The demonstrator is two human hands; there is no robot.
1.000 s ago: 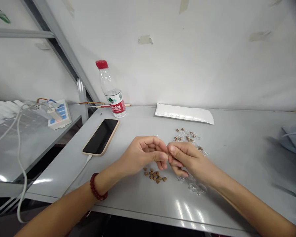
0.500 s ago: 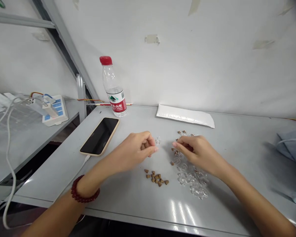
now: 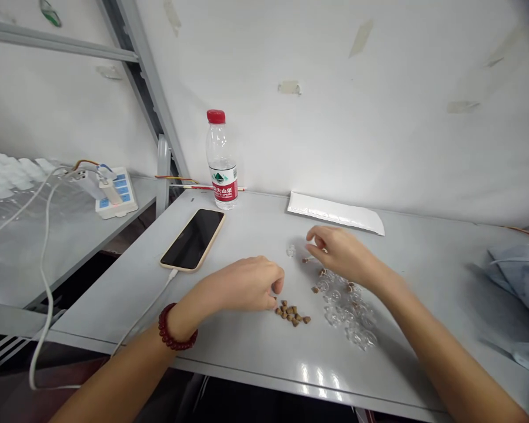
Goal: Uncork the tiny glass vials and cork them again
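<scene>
Your left hand (image 3: 244,286) is curled in narrow beside the brown bits (image 3: 290,311), can't tell if it's holding one. Clear plastic pieces (image 3: 360,336) sit just right of those. Your right hand (image 3: 341,252)'s over their far end, thumb and finger slightly apart. White packet (image 3: 335,212)'s lying behind.

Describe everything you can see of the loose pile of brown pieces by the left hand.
The pile of brown pieces is a loose cluster of small, chunky, blunt-angled lumps, matt and hard-looking; the material can't be told. They lie at mixed angles on the grey table, toward its near edge, several apparently touching one another. The left hand is at the cluster's left side; whether its fingers touch a piece is unclear. Clear plastic pieces lie apart to the right.
</scene>
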